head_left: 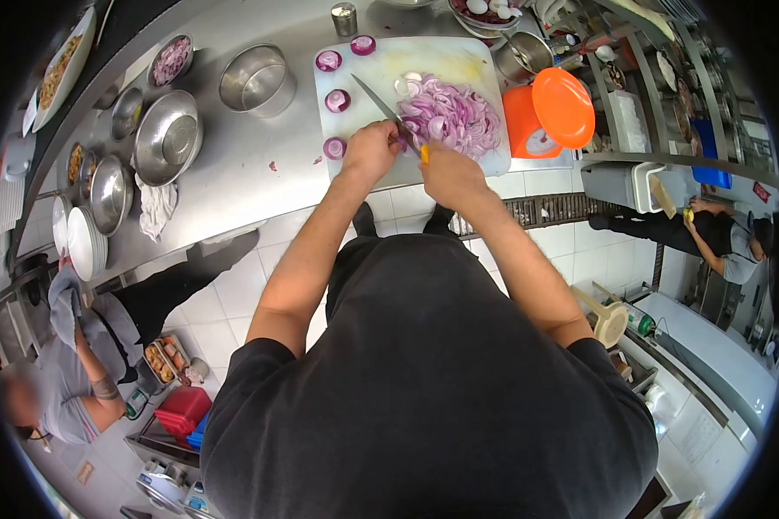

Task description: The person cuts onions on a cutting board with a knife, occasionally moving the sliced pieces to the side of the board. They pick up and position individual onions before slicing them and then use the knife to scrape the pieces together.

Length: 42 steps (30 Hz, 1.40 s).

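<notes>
My right hand point(453, 176) is closed around the yellow handle of a kitchen knife point(376, 102), whose blade points away to the upper left over the white cutting board point(363, 65). With fingers curled, my left hand point(372, 149) holds a small piece of red onion against the board, beside the blade; the fingers mostly hide it. A heap of sliced red onion point(452, 117) lies just right of the knife. Several cut onion pieces, among them an onion half point(337, 100), are set along the board's left edge.
An orange kitchen scale point(531, 130) stands right of the board. Leftward on the steel counter point(225, 160) are a steel pot point(257, 82), a steel bowl point(169, 138), a cloth point(156, 208) and stacked plates point(86, 242). One person point(104, 346) stands at left, another point(727, 229) at far right.
</notes>
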### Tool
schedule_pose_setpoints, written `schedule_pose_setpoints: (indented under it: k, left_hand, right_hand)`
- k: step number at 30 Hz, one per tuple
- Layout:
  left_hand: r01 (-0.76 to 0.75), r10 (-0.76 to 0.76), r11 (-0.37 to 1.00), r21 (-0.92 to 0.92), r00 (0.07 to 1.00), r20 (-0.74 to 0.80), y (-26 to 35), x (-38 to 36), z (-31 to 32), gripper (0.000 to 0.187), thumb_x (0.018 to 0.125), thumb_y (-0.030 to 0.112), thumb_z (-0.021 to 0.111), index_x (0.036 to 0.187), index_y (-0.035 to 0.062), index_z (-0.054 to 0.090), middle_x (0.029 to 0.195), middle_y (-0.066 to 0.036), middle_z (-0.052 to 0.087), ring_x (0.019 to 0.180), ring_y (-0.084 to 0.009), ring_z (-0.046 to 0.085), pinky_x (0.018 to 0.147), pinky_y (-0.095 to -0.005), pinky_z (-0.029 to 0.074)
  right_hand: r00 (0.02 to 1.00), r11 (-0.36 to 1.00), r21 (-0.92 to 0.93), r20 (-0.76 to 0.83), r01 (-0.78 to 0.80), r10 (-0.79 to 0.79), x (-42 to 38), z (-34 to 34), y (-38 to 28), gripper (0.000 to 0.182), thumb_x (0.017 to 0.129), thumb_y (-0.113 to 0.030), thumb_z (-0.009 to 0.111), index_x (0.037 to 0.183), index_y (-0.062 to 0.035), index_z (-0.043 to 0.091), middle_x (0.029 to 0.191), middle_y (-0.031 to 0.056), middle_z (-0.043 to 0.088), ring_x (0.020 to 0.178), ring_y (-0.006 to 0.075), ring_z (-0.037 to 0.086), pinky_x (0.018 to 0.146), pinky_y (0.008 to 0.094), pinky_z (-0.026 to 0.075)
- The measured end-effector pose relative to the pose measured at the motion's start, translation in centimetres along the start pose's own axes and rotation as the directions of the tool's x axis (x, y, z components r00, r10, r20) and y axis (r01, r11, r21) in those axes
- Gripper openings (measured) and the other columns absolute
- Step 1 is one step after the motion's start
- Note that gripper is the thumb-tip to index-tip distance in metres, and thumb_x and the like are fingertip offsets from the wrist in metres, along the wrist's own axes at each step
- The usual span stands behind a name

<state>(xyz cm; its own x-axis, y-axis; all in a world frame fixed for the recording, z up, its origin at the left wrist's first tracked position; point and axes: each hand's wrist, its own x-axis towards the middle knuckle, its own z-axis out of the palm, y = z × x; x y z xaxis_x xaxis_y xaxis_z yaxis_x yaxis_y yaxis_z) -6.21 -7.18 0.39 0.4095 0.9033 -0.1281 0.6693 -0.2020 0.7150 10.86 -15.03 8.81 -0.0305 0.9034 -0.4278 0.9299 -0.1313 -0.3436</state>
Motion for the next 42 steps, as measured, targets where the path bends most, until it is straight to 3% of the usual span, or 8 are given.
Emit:
schedule_pose_setpoints:
  k: [5, 12, 17, 23, 29, 35, 38, 42]
  left_hand:
    - [-0.011, 0.011, 0.999, -0.03, 1.0, -0.021, -0.2, -0.1, 0.2, 0.023, 0.086, 0.012, 0.08, 0.107, 0.0046, 0.073, 0.106, -0.019, 0.076, 0.099, -0.0389, 0.074, 0.087, -0.0486, 0.059]
    - [0.016, -0.015, 1.0, 0.016, 1.0, -0.018, 0.0, -0.1, 0.3, 0.023, 0.086, 0.013, 0.08, 0.106, 0.0045, 0.072, 0.106, -0.019, 0.076, 0.099, -0.0387, 0.074, 0.088, -0.0485, 0.059]
    - [0.008, -0.008, 1.0, 0.001, 1.0, -0.028, 0.0, -0.1, 0.4, 0.024, 0.086, 0.014, 0.08, 0.106, 0.0042, 0.072, 0.106, -0.019, 0.076, 0.099, -0.0389, 0.074, 0.087, -0.0491, 0.059]
    - [-0.042, 0.044, 0.992, 0.121, 0.999, -0.012, 0.6, 0.0, 0.3, 0.03, 0.086, 0.019, 0.083, 0.11, 0.0047, 0.073, 0.106, -0.015, 0.077, 0.096, -0.0328, 0.075, 0.085, -0.0442, 0.06]
    - [-0.101, 0.127, 0.961, 0.256, 0.988, -0.084, 3.3, 0.1, -1.2, 0.042, 0.087, 0.028, 0.082, 0.121, 0.0067, 0.072, 0.119, -0.015, 0.072, 0.114, -0.0343, 0.069, 0.098, -0.0454, 0.054]
    - [-0.085, 0.094, 0.884, 0.46, 0.996, 0.003, 4.8, 2.4, -0.3, 0.05, 0.084, 0.038, 0.082, 0.123, 0.0076, 0.071, 0.119, -0.013, 0.072, 0.119, -0.0331, 0.067, 0.104, -0.0478, 0.048]
    - [-0.061, 0.009, 0.851, 0.522, 0.995, 0.101, 5.7, 3.2, -0.8, 0.051, 0.083, 0.04, 0.081, 0.121, 0.0083, 0.072, 0.121, -0.012, 0.072, 0.119, -0.0321, 0.068, 0.105, -0.0483, 0.048]
    - [-0.072, 0.081, 0.867, 0.494, 0.997, 0.004, 4.8, 3.4, -1.3, 0.049, 0.081, 0.041, 0.083, 0.115, 0.0074, 0.074, 0.112, -0.013, 0.075, 0.107, -0.0324, 0.072, 0.098, -0.0469, 0.052]
  right_hand:
    - [0.999, 0.999, 0.027, -0.032, -0.04, 0.041, 2.2, 3.5, 0.7, 0.035, 0.104, -0.024, 0.061, 0.124, 0.0053, 0.057, 0.102, 0.0267, 0.076, 0.097, 0.0437, 0.076, 0.084, 0.053, 0.059]
    - [0.999, 1.0, -0.016, -0.026, 0.023, -0.024, -0.2, -0.1, -0.2, 0.036, 0.104, -0.025, 0.061, 0.122, 0.0058, 0.054, 0.1, 0.0258, 0.076, 0.097, 0.0439, 0.076, 0.084, 0.0537, 0.059]
    - [0.998, 0.998, 0.046, -0.052, -0.039, 0.041, 2.4, 4.8, 1.4, 0.038, 0.104, -0.029, 0.063, 0.122, 0.0041, 0.056, 0.097, 0.0257, 0.076, 0.095, 0.0443, 0.075, 0.084, 0.0545, 0.059]
    - [0.993, 0.998, 0.065, -0.119, 0.014, -0.006, 2.0, 2.0, 1.9, 0.041, 0.103, -0.031, 0.065, 0.122, 0.0043, 0.056, 0.097, 0.0273, 0.075, 0.095, 0.0462, 0.074, 0.083, 0.0559, 0.058]
    - [0.981, 0.995, 0.097, -0.191, -0.026, 0.044, -0.1, -0.7, 2.6, 0.039, 0.102, -0.03, 0.065, 0.121, 0.0037, 0.057, 0.095, 0.0279, 0.075, 0.093, 0.0473, 0.074, 0.082, 0.0567, 0.057]
    - [0.967, 0.99, 0.139, -0.246, -0.025, 0.059, -0.5, -0.2, 3.8, 0.038, 0.102, -0.03, 0.065, 0.119, 0.0043, 0.058, 0.091, 0.0284, 0.074, 0.091, 0.0477, 0.073, 0.08, 0.0565, 0.057]
    - [0.968, 0.985, 0.166, -0.236, -0.041, 0.08, -0.9, 0.1, 4.1, 0.039, 0.103, -0.03, 0.065, 0.117, 0.0053, 0.058, 0.091, 0.0289, 0.074, 0.09, 0.0483, 0.073, 0.079, 0.0568, 0.056]
    - [0.968, 0.973, 0.223, -0.222, -0.064, 0.114, -1.1, 0.6, 4.5, 0.039, 0.104, -0.031, 0.063, 0.115, 0.0059, 0.058, 0.09, 0.0304, 0.073, 0.09, 0.0495, 0.072, 0.078, 0.0574, 0.056]
